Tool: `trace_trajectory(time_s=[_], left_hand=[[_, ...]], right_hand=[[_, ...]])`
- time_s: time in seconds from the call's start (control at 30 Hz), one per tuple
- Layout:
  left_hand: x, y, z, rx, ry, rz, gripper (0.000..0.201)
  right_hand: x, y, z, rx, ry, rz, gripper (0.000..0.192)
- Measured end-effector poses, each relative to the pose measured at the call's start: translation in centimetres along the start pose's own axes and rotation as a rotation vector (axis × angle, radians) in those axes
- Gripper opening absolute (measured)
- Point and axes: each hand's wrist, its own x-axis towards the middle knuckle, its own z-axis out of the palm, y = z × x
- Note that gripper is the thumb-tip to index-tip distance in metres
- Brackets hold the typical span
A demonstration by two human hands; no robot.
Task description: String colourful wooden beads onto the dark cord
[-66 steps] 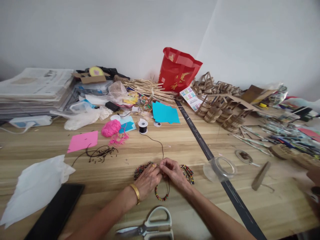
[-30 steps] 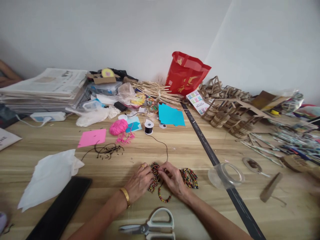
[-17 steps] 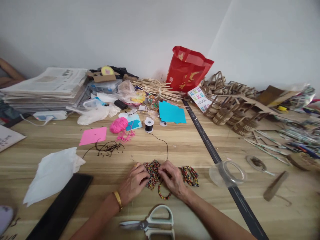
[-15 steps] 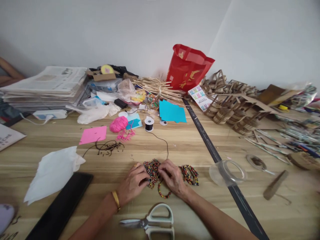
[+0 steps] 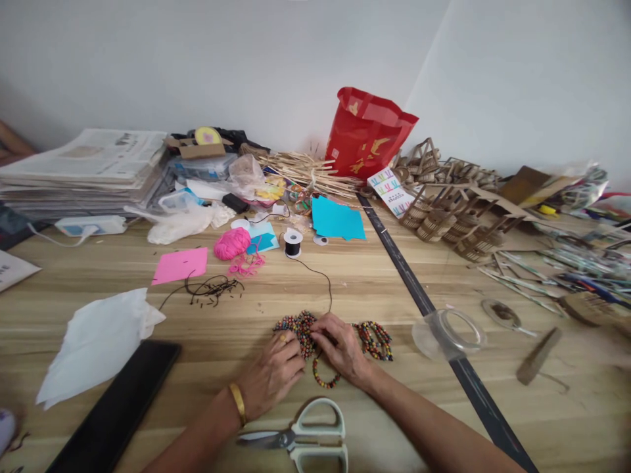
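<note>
Nearest the table's front edge lie the scissors (image 5: pixel 300 441), untouched. Just beyond, the left hand (image 5: pixel 272 372) and right hand (image 5: pixel 341 347) pinch a small beaded loop (image 5: pixel 323 378) on black cord (image 5: pixel 323 284), fingers closed on it beside the bead pile (image 5: pixel 298 324). Keeping the cord taut toward the spool (image 5: pixel 292 243) near mid-table should help the beads stay seated.

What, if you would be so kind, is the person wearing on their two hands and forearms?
Both forearms are bare, with no sleeves in view. The left hand has a plain gold bangle around the wrist and a small gold ring on one finger. The right hand shows no jewellery or covering.
</note>
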Motion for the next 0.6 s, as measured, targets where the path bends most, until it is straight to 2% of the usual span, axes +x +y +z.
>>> trace_trajectory(time_s=[0.3, 0.6], left_hand=[[-0.20, -0.28, 0.22, 0.009, 0.052, 0.026, 0.008], [-0.24, -0.35, 0.56, -0.161, 0.143, -0.022, 0.012]], right_hand=[[0.11, -0.34, -0.06, -0.023, -0.020, 0.002, 0.013], [0.44, -0.93, -0.40, 0.001, -0.009, 0.017, 0.014]])
